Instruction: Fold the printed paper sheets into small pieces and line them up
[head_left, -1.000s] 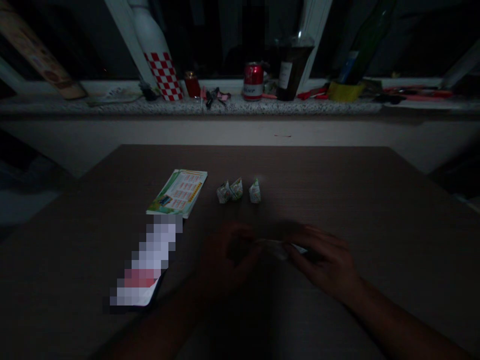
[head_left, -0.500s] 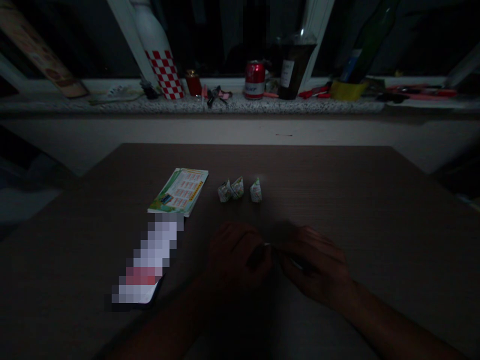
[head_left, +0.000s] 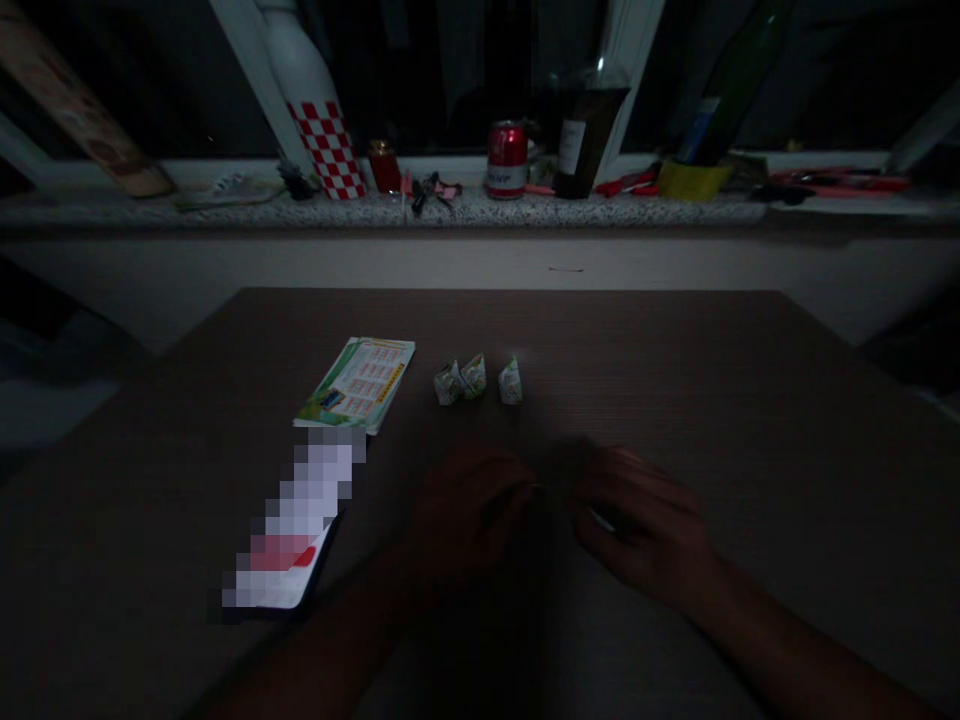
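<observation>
In the dim light, my left hand (head_left: pixel 469 505) is closed over the table, its thumb and fingertips pinched at a tiny pale edge. My right hand (head_left: pixel 649 525) faces it a short gap away, fingers curled together. A small whitish piece shows between its thumb and fingers, too dark to name. Beyond the hands stand small folded pieces of printed paper: a left one (head_left: pixel 448 383) and a middle one (head_left: pixel 473 376) touching, and a right one (head_left: pixel 510 382) apart from them. To their left lies a stack of printed calendar sheets (head_left: pixel 360 385).
A phone (head_left: pixel 296 540) with a lit, blurred-out screen lies left of my left arm, just below the sheets. Behind the brown table (head_left: pixel 675 350), the granite windowsill (head_left: pixel 465 212) holds a checkered bottle (head_left: pixel 326 140), a red can (head_left: pixel 507 160), a dark pouch (head_left: pixel 585 150) and a green bottle (head_left: pixel 731 80).
My right hand has drawn away to the right, widening the gap between the two hands. My left hand has stayed nearly in place, still pinched. The paper pieces and sheets rest as before.
</observation>
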